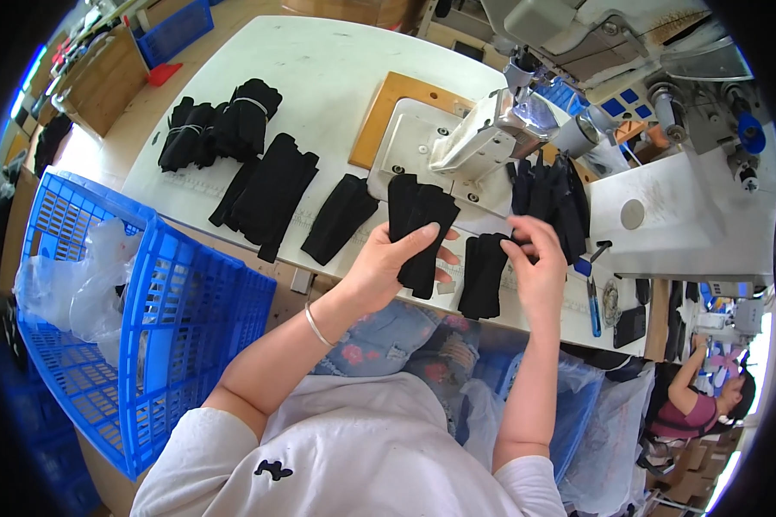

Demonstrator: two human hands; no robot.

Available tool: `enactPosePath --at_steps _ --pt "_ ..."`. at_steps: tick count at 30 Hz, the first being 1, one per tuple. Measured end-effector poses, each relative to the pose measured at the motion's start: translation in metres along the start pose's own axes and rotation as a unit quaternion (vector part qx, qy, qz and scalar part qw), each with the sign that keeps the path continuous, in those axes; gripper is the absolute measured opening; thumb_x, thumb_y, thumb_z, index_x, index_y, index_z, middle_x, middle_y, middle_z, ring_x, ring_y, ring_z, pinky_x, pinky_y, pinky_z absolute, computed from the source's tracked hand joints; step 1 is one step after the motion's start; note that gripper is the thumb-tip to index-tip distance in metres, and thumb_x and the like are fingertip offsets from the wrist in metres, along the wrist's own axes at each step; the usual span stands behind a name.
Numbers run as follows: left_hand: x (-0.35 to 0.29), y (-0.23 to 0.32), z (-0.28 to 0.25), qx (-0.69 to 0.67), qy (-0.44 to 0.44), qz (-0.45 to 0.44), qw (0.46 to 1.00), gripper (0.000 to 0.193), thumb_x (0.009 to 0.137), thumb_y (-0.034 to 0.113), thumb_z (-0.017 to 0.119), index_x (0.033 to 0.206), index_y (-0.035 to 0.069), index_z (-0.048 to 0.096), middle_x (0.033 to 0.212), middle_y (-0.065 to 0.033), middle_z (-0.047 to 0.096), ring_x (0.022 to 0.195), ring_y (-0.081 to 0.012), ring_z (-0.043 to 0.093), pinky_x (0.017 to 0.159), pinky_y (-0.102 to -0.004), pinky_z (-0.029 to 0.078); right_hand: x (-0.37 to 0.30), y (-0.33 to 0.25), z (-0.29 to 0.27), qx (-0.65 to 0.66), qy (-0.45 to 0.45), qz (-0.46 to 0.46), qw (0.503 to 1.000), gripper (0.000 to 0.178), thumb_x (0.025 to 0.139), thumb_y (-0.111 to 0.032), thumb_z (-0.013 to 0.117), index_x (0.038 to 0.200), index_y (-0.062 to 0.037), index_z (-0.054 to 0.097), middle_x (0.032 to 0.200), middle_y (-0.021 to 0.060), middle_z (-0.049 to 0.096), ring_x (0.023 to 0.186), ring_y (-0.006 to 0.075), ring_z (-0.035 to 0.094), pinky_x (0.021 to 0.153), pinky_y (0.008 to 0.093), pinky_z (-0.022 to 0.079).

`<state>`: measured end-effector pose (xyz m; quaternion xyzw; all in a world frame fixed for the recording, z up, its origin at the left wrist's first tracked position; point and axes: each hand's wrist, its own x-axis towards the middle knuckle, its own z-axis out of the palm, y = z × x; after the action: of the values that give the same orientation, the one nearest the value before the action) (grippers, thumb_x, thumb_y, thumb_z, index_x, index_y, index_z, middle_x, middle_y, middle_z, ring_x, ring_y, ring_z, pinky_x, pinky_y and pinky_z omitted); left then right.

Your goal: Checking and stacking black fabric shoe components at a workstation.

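My left hand (394, 256) is closed round a fanned stack of black fabric strips (416, 211), thumb on top, over the table's near edge. Close to its right, my right hand (535, 250) pinches the upper corner of another small black fabric piece (483, 280). That piece hangs over the table edge. Left of my left hand lie a short black stack (340, 219) and a larger fanned black stack (276, 191). Beyond my right hand, more dark strips (556, 194) lie bunched beside the sewing machine (483, 142).
Tied black bundles (243, 121) lie at the table's (319, 60) far left. A blue plastic crate (138, 336) with clear bags stands at the left. Blue-handled snips (593, 306) and a black phone (629, 327) lie at the right edge. Another person (690, 409) sits far right.
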<state>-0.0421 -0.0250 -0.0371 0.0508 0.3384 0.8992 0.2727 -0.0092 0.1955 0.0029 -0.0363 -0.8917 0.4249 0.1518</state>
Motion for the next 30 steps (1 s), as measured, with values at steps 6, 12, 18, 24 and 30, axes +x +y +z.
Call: enactPosePath --at_steps 6,12,18,24,30 --pt "0.001 -0.004 0.002 0.04 -0.012 0.019 0.999 0.03 0.095 0.02 0.064 0.117 0.0 0.061 0.105 -0.0084 0.067 0.088 -0.0195 0.068 0.069 -0.0341 0.059 -0.006 -0.045 0.036 0.01 0.038 -0.134 0.99 0.031 0.079 -0.007 0.074 0.11 -0.0052 0.066 0.097 0.0101 0.067 0.089 0.0254 0.065 0.079 0.0342 0.05" --pt "0.0 -0.005 0.001 0.048 -0.023 0.016 0.998 0.029 0.095 0.021 0.064 0.115 0.0 0.063 0.104 -0.0084 0.067 0.085 -0.0169 0.067 0.068 -0.0323 0.058 -0.008 -0.041 0.055 -0.107 0.132 -0.256 0.952 0.019 0.078 -0.004 0.074 0.095 -0.0038 0.065 0.085 0.007 0.067 0.076 0.0247 0.063 0.068 0.0349 0.048" --pt "-0.004 -0.002 -0.004 0.098 -0.026 0.0 0.995 0.029 0.096 0.024 0.063 0.113 0.001 0.063 0.092 -0.0088 0.068 0.076 -0.0155 0.067 0.067 -0.03 0.055 -0.005 -0.051 0.055 -0.077 0.076 -0.185 0.977 0.024 0.077 -0.001 0.075 0.099 -0.0063 0.067 0.083 0.0058 0.065 0.074 0.0236 0.063 0.065 0.0347 0.048" --pt "-0.004 -0.005 -0.003 0.062 -0.031 -0.006 0.998 0.033 0.097 0.029 0.062 0.114 0.001 0.062 0.087 -0.008 0.068 0.073 -0.0156 0.066 0.067 -0.0292 0.054 -0.01 -0.042 0.059 -0.097 0.172 -0.319 0.927 0.024 0.075 0.002 0.076 0.096 -0.0057 0.068 0.085 0.0085 0.065 0.079 0.0248 0.064 0.067 0.0336 0.05" --pt "-0.006 0.001 -0.004 0.031 -0.032 0.006 0.999 0.032 0.097 0.027 0.061 0.112 -0.002 0.061 0.091 -0.009 0.067 0.074 -0.0162 0.066 0.065 -0.0305 0.057 -0.011 -0.047 0.045 0.005 0.147 -0.28 0.949 0.018 0.078 0.004 0.073 0.093 -0.0024 0.066 0.085 0.0063 0.067 0.077 0.0199 0.067 0.066 0.0277 0.051"
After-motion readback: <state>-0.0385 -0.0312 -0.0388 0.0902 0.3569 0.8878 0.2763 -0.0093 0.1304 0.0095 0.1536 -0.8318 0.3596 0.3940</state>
